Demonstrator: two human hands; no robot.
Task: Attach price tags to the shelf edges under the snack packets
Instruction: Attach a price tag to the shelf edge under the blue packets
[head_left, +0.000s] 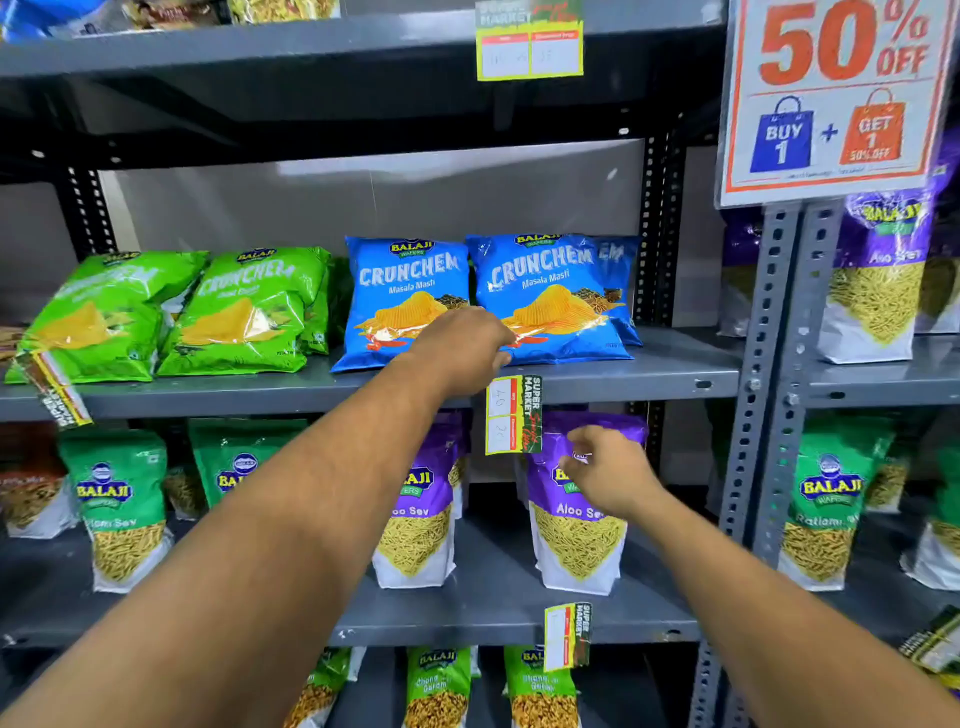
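A yellow, red and green price tag (513, 414) hangs upright from the grey shelf edge (623, 387) below two blue Crunchem packets (553, 299). My left hand (462, 349) rests on the shelf at the tag's top left corner, fingers curled against it and the front of the blue packets. My right hand (605, 470) hovers just below and right of the tag, fingers pinched together, with nothing visible in them. Other tags hang at the left end of this shelf (54, 389), on the shelf above (529, 41) and on the shelf below (567, 635).
Green Crunchem packets (171, 312) lie left of the blue ones. Purple Aloo Sev bags (576, 499) and green Balaji bags (117, 504) stand on the lower shelf. A "50% OFF" sign (836, 98) hangs on the perforated upright (769, 364) at right.
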